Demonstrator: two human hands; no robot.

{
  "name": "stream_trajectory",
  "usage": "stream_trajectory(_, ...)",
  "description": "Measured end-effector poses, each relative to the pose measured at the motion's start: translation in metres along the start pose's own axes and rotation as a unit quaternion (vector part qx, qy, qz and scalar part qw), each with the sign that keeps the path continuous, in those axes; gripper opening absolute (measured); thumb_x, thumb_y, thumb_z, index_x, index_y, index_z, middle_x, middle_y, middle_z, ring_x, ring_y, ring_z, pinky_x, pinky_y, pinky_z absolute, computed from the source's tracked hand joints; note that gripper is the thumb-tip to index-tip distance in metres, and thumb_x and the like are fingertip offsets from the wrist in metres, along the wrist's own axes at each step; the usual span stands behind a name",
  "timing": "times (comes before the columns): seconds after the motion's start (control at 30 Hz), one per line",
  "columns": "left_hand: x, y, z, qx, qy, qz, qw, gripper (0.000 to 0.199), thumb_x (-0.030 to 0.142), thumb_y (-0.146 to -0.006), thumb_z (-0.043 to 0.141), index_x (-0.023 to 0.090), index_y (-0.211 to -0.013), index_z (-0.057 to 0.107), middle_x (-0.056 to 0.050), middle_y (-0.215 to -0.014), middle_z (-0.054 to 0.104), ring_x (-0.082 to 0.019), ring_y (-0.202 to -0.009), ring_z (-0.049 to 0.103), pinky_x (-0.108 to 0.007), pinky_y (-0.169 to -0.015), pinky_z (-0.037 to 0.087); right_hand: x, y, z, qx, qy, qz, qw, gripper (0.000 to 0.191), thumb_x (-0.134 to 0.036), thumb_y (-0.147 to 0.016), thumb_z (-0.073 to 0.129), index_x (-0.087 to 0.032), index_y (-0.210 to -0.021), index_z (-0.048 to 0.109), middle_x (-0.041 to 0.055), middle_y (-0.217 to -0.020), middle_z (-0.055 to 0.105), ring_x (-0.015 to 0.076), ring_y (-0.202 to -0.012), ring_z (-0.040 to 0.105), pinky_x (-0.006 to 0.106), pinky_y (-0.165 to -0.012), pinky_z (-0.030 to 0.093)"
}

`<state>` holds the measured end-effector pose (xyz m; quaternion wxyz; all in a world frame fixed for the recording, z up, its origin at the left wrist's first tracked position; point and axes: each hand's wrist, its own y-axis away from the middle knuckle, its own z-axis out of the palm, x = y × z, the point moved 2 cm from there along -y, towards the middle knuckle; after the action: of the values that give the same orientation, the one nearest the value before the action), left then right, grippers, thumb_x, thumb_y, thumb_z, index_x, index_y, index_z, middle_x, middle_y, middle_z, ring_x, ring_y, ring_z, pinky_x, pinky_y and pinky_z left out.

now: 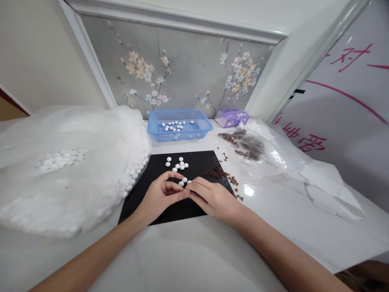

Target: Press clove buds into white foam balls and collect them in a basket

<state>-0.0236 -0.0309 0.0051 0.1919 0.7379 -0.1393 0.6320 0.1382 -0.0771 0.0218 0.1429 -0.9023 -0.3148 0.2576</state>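
Note:
My left hand [164, 194] and my right hand [214, 198] meet at the fingertips over a black mat [176, 213]. Both have their thumbs and fingers drawn together in a pinch. A small pale spot shows where the tips touch, but what they hold is mostly hidden. Just beyond the fingertips are a few white balls [184, 179], close to my left index finger. Farther up the mat lies a loose group of several more white balls [181, 163]. A scatter of small brown, clove-like pieces [215, 173] spreads to the right of my right hand.
A blue plastic basket [179, 137] holding several white balls stands behind the mat. To the left bulges a big clear bag [75, 182] full of white balls. At right lie a plastic bag of brown pieces [249, 146] and a purple packet [232, 118].

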Motion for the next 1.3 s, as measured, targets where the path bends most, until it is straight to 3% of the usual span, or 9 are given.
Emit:
stream_trajectory(0.23, 0.004, 0.003, 0.005, -0.027, -0.069, 0.048, 0.996, 0.022, 0.034, -0.072, 0.067, 0.017, -0.086, 0.064, -0.001, -0.074, 0.067, -0.015, -0.071, 0.062, -0.026, -0.068, 0.049, 0.006, 0.0, -0.005, -0.012, -0.038, 0.015, 0.999, 0.012, -0.021, -0.089, 0.045, -0.018, -0.094, 0.056, 0.0043, -0.088, 0.059, 0.0109, -0.068, 0.057, 0.021, -0.058, 0.046)
stream_trajectory(0.4, 0.005, 0.006, 0.006, 0.013, -0.118, 0.065, 0.991, 0.026, 0.037, -0.074, 0.064, 0.019, -0.092, 0.067, -0.001, -0.076, 0.067, -0.015, -0.073, 0.061, -0.027, -0.071, 0.048, 0.023, 0.0, -0.026, -0.011, -0.094, 0.098, 0.991, 0.013, -0.02, -0.082, 0.056, -0.021, -0.095, 0.059, 0.0005, -0.085, 0.056, 0.0059, -0.053, 0.048, 0.019, -0.051, 0.042)
stream_trajectory(0.6, 0.008, 0.01, 0.006, 0.02, -0.185, 0.078, 0.979, 0.023, 0.042, -0.076, 0.06, 0.022, -0.084, 0.069, -0.001, -0.078, 0.069, -0.017, -0.074, 0.062, -0.026, -0.067, 0.047, 0.047, 0.004, -0.038, -0.011, 0.051, 0.178, 0.983, 0.014, -0.014, -0.084, 0.049, -0.02, -0.088, 0.062, 0.0027, -0.09, 0.061, 0.0122, -0.071, 0.058, 0.024, -0.062, 0.044)
stream_trajectory(0.8, 0.005, 0.016, 0.011, 0.013, -0.317, 0.181, 0.931, 0.017, 0.035, -0.083, 0.054, 0.023, -0.085, 0.066, 0.0, -0.083, 0.068, -0.015, -0.077, 0.06, -0.025, -0.07, 0.046, 0.053, 0.006, -0.022, -0.035, 0.132, 0.201, 0.97, 0.016, -0.019, -0.088, 0.047, -0.02, -0.095, 0.061, 0.0036, -0.095, 0.06, 0.0137, -0.074, 0.061, 0.025, -0.061, 0.043)
stream_trajectory(0.9, 0.006, 0.018, 0.014, 0.025, -0.381, 0.223, 0.897, 0.016, 0.031, -0.085, 0.05, 0.022, -0.084, 0.064, 0.0, -0.074, 0.065, -0.015, -0.074, 0.057, -0.025, -0.069, 0.044, 0.054, 0.005, -0.018, -0.044, 0.136, 0.202, 0.969, 0.015, -0.019, -0.087, 0.047, -0.019, -0.092, 0.061, 0.003, -0.095, 0.06, 0.0136, -0.075, 0.061, 0.024, -0.062, 0.042)
stream_trajectory(1.03, 0.012, 0.02, 0.015, 0.07, -0.448, 0.215, 0.865, 0.015, 0.031, -0.082, 0.051, 0.021, -0.073, 0.059, 0.002, -0.058, 0.054, -0.015, -0.064, 0.051, -0.025, -0.055, 0.038, 0.055, 0.005, -0.019, -0.041, 0.133, 0.197, 0.97, 0.014, -0.018, -0.088, 0.046, -0.02, -0.088, 0.06, 0.0021, -0.093, 0.059, 0.0128, -0.075, 0.06, 0.023, -0.061, 0.041)
stream_trajectory(1.17, 0.014, 0.02, 0.014, 0.098, -0.481, 0.198, 0.848, 0.009, 0.027, -0.079, 0.05, 0.021, -0.076, 0.055, 0.002, -0.061, 0.051, -0.015, -0.063, 0.049, -0.026, -0.056, 0.036, 0.053, 0.005, -0.019, -0.043, 0.13, 0.196, 0.971, 0.013, -0.019, -0.088, 0.046, -0.02, -0.083, 0.058, 0.0013, -0.09, 0.058, 0.0118, -0.07, 0.058, 0.023, -0.058, 0.039)
stream_trajectory(1.3, 0.013, 0.019, 0.013, 0.1, -0.484, 0.187, 0.849, 0.008, 0.019, -0.076, 0.047, 0.021, -0.079, 0.055, 0.002, -0.067, 0.052, -0.015, -0.067, 0.051, -0.027, -0.057, 0.037, 0.05, 0.005, -0.019, -0.033, 0.112, 0.189, 0.975, 0.012, -0.018, -0.089, 0.044, -0.019, -0.082, 0.054, 0.0005, -0.087, 0.057, 0.0115, -0.069, 0.057, 0.023, -0.059, 0.039)
